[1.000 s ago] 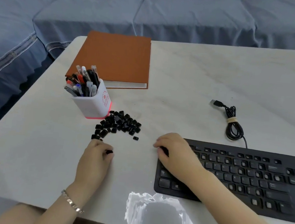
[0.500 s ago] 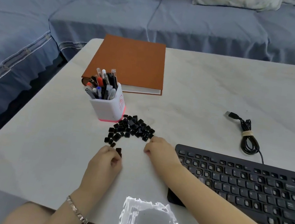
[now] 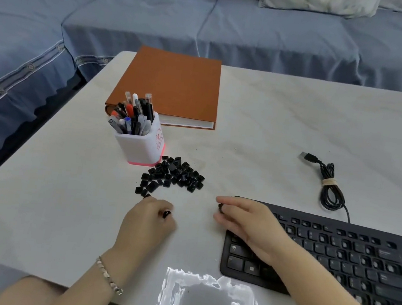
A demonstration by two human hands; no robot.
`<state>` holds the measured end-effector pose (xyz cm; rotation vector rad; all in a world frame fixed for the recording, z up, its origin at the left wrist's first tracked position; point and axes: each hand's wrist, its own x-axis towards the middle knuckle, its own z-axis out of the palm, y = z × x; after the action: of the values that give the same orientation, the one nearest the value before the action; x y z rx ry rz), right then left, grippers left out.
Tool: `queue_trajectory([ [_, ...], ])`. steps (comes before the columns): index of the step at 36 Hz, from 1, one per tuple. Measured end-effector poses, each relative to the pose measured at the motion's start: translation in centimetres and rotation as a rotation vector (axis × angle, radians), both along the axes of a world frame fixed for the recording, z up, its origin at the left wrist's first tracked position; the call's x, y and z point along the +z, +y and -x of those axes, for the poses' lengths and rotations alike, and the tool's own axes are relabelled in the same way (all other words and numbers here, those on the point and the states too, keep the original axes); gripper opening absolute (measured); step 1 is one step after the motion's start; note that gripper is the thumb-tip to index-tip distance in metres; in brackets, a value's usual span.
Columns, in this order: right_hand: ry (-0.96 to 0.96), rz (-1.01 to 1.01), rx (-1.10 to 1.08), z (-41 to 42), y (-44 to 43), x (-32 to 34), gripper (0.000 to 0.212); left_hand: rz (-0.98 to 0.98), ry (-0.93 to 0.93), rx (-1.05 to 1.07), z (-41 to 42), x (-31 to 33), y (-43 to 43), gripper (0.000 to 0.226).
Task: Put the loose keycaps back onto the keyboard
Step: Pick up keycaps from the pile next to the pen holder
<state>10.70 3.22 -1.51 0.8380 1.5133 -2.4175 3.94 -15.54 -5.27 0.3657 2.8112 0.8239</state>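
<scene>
Keyboard (image 3: 359, 260) lengthwise left to right, keycaps (image 3: 167, 214) in both hands (image 3: 148, 222)

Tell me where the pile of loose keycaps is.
Head view: the pile of loose keycaps lies on the table left of centre, right beside the pen holder, beyond the left hand and left of the keyboard.

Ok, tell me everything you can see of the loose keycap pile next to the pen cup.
The keycap pile is a few dozen small black square caps, plastic-looking, heaped loosely on the white table. Some seem to lie underside up. Its far edge reaches the pink base of the pen cup. Strays trail toward the left hand, which pinches one keycap.
</scene>
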Motion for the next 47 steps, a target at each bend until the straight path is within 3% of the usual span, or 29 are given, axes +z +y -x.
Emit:
queue_trajectory([
  [4,0.01,0.3,-0.158,-1.8,1.8,1.8,0.017,-0.24,-0.156,0.099,-0.6,1.0,0.8,0.029],
  [7,0.046,0.391,-0.232,-2.8,2.4,3.2,0.017,-0.436,-0.355,0.178,-1.2,1.9,1.5,0.026],
  [10,0.098,0.402,-0.241,-4.0,3.0,4.3,0.019,-0.591,-0.468,0.218,-1.8,2.9,2.2,0.022],
  [13,0.157,0.395,-0.203,-5.1,3.4,4.9,0.043,-0.799,-0.583,0.297,-2.4,3.6,2.7,0.019],
  [17,0.202,0.284,-0.142,-5.9,3.5,5.8,0.028,-0.957,-0.691,0.351,-2.9,4.1,3.5,0.017],
  [27,0.267,0.197,-0.054,-7.0,4.0,4.8,0.027,-0.967,-0.714,0.332,-3.7,4.6,4.8,0.019],
  [34,0.269,0.191,-0.077,-7.8,4.9,3.1,0.049,-0.912,-0.719,0.293,-4.7,4.3,6.2,0.023],
  [39,0.288,0.158,-0.078,-8.7,5.7,2.5,0.049,-0.854,-0.731,0.25,-5.8,3.9,7.7,0.028],
  [44,0.226,0.001,-0.117,-9.8,6.5,1.8,0.052,-0.795,-0.721,0.168,-6.7,3.6,9.2,0.026],
  [47,0.114,-0.139,-0.173,-10.6,7.6,1.4,0.023,-0.712,-0.7,0.106,-7.2,3.4,10.2,0.024],
])
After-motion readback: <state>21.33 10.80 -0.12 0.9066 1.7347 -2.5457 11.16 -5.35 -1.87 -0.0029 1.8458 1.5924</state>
